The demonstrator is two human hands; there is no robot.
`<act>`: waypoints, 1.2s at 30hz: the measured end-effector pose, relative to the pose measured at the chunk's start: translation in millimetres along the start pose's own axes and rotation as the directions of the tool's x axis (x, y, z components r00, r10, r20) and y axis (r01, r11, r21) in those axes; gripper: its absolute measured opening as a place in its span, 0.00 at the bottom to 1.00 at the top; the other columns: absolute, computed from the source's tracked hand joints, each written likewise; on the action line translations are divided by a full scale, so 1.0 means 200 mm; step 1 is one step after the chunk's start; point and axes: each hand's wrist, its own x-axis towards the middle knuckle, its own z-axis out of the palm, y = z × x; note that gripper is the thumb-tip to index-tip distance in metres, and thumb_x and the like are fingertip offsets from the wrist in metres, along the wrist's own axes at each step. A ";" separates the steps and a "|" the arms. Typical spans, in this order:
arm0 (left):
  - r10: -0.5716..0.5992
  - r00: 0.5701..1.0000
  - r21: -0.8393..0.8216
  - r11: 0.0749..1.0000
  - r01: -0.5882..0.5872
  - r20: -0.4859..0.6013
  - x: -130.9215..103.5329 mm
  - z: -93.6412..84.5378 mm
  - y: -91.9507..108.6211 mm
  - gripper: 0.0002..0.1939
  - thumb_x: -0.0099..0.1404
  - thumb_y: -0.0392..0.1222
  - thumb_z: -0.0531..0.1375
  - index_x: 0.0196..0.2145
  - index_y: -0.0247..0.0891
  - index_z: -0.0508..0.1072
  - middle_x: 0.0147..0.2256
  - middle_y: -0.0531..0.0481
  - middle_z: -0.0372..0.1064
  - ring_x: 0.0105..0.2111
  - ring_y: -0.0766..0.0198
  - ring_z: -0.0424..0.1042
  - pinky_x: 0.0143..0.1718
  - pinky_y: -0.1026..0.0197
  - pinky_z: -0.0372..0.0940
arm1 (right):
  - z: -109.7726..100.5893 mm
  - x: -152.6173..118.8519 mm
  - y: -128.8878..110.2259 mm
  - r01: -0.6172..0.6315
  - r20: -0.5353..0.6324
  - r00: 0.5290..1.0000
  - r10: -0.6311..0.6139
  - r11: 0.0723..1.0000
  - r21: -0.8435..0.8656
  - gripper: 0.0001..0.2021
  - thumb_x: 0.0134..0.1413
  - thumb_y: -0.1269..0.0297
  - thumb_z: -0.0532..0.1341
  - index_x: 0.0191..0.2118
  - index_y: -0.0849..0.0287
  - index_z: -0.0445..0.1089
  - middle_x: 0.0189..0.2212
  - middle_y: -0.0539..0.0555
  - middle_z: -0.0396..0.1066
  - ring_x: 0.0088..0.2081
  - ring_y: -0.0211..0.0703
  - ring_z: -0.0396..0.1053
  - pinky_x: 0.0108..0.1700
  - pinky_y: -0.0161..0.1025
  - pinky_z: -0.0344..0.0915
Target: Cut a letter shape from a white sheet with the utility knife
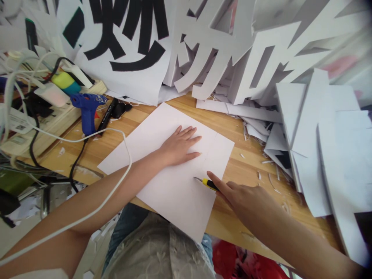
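A large white sheet of board [174,193] lies flat on the wooden table, with its near corner sticking out past the front edge. My left hand [180,146] rests flat on the sheet with its fingers spread. In my right hand [241,195] is a yellow and black craft knife [209,183], gripped with the index finger stretched along it. Its blade points left, at the sheet's surface, just below and to the right of my left hand. Whether the tip touches the sheet I cannot tell. Faint marks show on the sheet near its right side.
A blue hot glue gun [88,110] and a black marker [108,116] lie left, by a power strip [55,128] with tangled cables. A white cable [128,149] crosses above my left forearm. Large white cut-out characters [215,50] stand behind. White offcuts [310,147] pile up right.
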 end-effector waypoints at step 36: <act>-0.008 1.000 0.006 1.000 0.009 -0.026 0.00 0.00 0.00 0.31 0.65 0.57 0.45 0.60 0.38 0.53 0.63 0.44 0.39 0.63 0.58 0.38 0.62 0.51 0.32 | 0.07 -0.06 0.05 0.009 0.111 0.994 -0.019 0.996 0.085 0.41 0.40 0.82 0.55 0.63 0.60 0.43 0.34 0.54 0.73 0.29 0.43 0.73 0.20 0.35 0.54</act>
